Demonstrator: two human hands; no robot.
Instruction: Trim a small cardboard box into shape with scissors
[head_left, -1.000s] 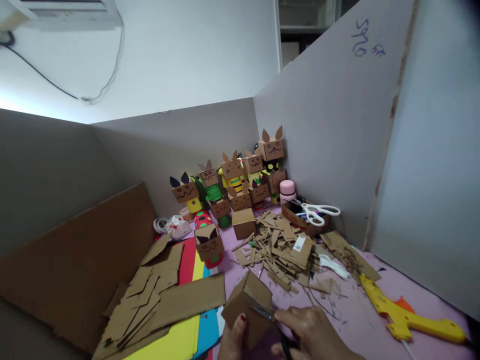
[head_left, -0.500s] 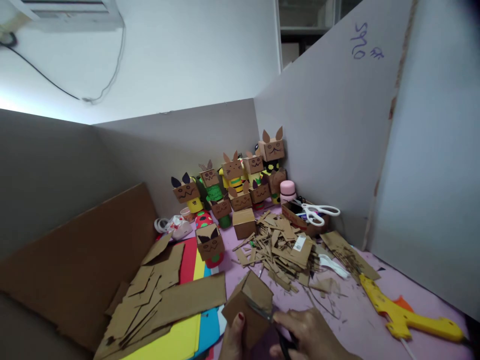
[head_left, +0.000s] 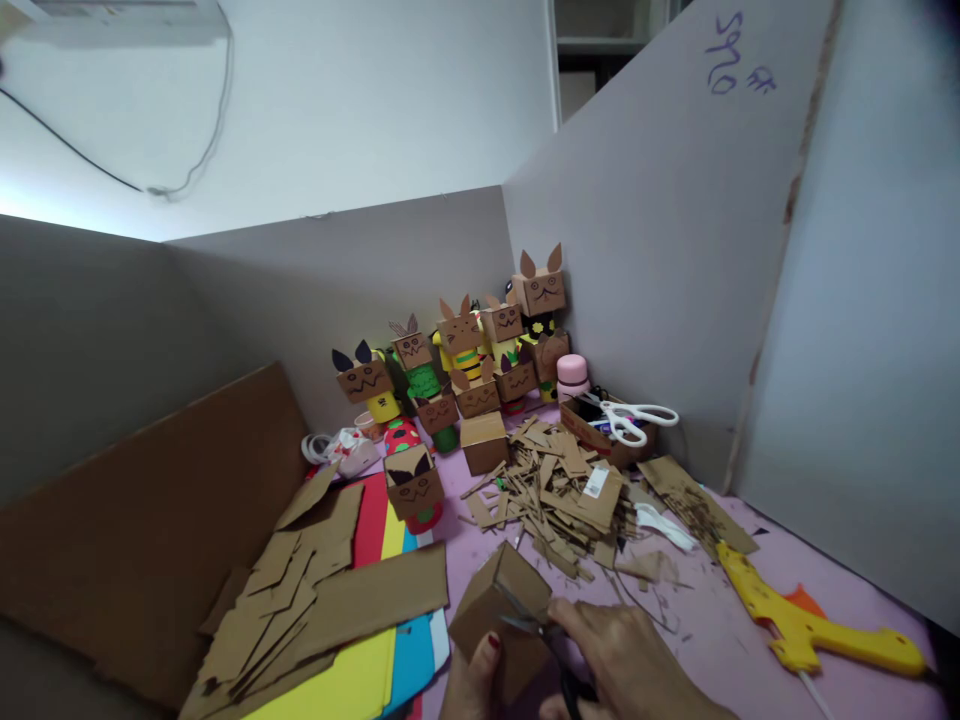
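My left hand (head_left: 472,682) grips a small cardboard box (head_left: 480,600) from below and the left, its thumb pressed on the near side. Black-handled scissors (head_left: 551,637) are in my right hand (head_left: 622,650), the fingers wrapped round the handles. Their blades are parted and lie against the box's right side near its upper edge. The lower parts of both hands run out of the picture at the bottom. Just beyond the box lies a heap of cardboard scraps (head_left: 555,490).
Cardboard animal figures (head_left: 461,335) stand at the back, beside a plain box (head_left: 484,443). Cardboard sheets (head_left: 375,600) and coloured paper (head_left: 360,670) lie left. A yellow glue gun (head_left: 817,625), white scissors (head_left: 630,422) and a pink bottle (head_left: 572,375) are on the right.
The scissor blades have spread apart and moved slightly on the box's side. My left hand still holds the box, which is turned a little. The whole view has shifted slightly.
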